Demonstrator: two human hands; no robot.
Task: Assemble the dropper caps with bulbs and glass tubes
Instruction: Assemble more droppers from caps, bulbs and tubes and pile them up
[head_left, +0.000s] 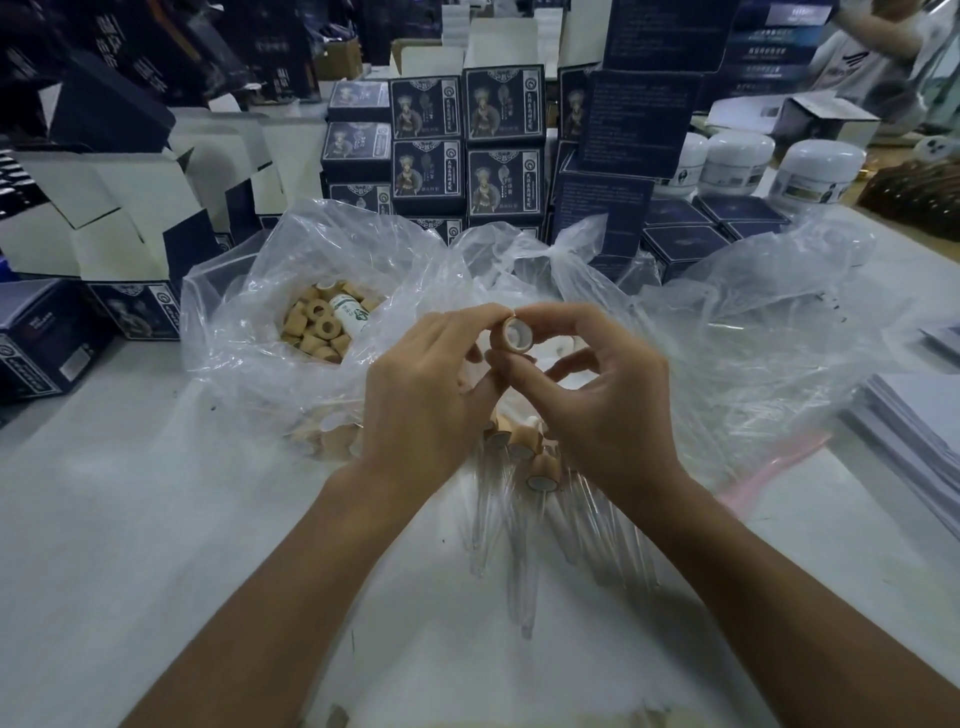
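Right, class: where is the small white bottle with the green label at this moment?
In the head view, the small white bottle with the green label lies left of centre, among the tan ring-shaped caps inside the clear plastic bag.

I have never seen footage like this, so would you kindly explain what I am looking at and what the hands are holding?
There is no machine here: a camera worn on a person's head looks down at their two bare hands. The left hand and the right hand together pinch one tan dropper cap above a white table. Below the hands lie finished droppers, caps with clear glass tubes. To the left, an open plastic bag holds loose tan caps. Dark printed boxes and white jars stand behind.
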